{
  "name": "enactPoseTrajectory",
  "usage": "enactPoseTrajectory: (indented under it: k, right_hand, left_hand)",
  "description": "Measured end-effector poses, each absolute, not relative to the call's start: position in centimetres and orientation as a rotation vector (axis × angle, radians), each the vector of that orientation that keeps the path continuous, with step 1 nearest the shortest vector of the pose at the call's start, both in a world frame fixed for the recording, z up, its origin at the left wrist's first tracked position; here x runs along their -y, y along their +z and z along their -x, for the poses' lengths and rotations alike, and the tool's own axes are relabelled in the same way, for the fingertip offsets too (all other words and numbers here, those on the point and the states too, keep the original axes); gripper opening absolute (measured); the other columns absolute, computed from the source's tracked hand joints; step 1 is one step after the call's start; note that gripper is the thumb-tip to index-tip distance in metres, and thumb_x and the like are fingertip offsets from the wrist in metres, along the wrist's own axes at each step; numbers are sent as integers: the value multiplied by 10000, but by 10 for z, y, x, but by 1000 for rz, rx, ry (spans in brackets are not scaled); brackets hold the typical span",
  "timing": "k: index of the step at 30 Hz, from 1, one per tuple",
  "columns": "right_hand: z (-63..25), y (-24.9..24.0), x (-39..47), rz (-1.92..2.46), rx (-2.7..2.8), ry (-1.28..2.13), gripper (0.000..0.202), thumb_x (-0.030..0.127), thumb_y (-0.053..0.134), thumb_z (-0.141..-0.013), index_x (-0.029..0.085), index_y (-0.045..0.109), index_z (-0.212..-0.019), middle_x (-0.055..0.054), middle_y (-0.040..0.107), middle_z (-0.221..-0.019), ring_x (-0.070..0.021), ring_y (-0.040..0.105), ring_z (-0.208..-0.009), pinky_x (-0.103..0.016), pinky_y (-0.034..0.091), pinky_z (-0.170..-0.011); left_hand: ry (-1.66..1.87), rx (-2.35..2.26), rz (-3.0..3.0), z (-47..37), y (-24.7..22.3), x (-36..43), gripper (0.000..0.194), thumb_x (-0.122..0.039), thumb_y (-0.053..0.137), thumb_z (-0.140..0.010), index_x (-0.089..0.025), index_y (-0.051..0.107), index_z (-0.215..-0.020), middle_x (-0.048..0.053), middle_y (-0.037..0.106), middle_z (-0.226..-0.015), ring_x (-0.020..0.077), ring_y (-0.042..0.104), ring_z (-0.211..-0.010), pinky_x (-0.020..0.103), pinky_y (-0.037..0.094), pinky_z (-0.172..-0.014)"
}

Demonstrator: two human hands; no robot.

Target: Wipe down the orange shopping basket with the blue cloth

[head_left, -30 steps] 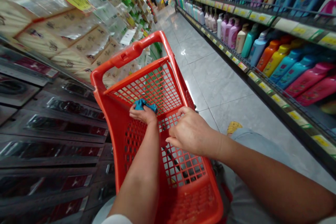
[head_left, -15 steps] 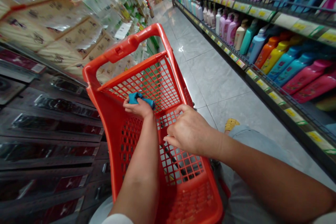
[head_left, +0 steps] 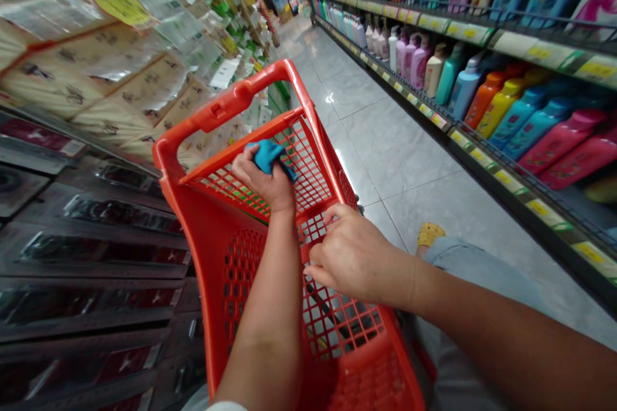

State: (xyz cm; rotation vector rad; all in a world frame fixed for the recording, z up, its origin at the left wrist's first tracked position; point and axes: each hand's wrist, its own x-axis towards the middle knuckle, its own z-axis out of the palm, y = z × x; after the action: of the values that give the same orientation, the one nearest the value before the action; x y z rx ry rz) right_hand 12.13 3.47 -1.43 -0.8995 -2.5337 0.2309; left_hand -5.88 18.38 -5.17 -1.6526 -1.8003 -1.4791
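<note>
My left hand (head_left: pixel 265 189) is closed on a crumpled blue cloth (head_left: pixel 267 155), which lies against the upper grid panel of a red plastic shopping cart (head_left: pixel 282 70). The panel sits just below the cart's handle. My right hand (head_left: pixel 351 252) is over the cart's right side with its fingers curled and its thumb pointing left. Its fingertips and palm are hidden, so I cannot tell whether it grips the rim. Beneath both arms, the grid floor of the cart shows.
Bottles (head_left: pixel 530 109) in many colours line the shelf on the right. Wrapped packs (head_left: pixel 110 77) are stacked on the left, above dark boxes (head_left: pixel 96 257). A tiled floor (head_left: pixel 376 141) runs down the aisle, with a person (head_left: pixel 268 6) far off. A yellow shoe (head_left: pixel 430 233) shows beside the cart.
My left hand has moved up and slightly right across the grid panel with the blue cloth. My right hand keeps its place over the cart's side. The view has shifted a little.
</note>
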Motion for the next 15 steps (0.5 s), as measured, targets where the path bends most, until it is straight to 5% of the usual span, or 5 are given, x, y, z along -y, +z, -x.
enactPoseTrajectory:
  k: [3,9,15]
  right_hand:
    - [-120,-18,-35,894,2514,201,355,429,600,-953,199,758,-734,-39,741,-648,-160,592,-599,-386,313,-925]
    - [-118,-10,-34,929,2548,214,333,434,625,-939,181,780,-787,-54,747,-656,-191,626,-631,-396,334,-859]
    - [-120,-4,-35,908,2582,240,343,421,601,-958,185,779,-784,-57,758,-676,-184,638,-618,-401,337,-901]
  left_hand:
    - [-1332,1680,1749,54,-38,-197,404,-136,580,-806,-224,570,-1200,95,487,-1248,253,464,-1269,415,353,-1147]
    - [-974,1635,2212,42,-95,-178,335,-103,593,-771,-294,688,-1029,53,614,-1137,239,566,-1053,365,485,-964]
    - [-1128,1580,2030,46,-55,-208,473,-82,543,-810,-259,598,-1246,93,460,-1336,279,419,-1328,450,323,-1156]
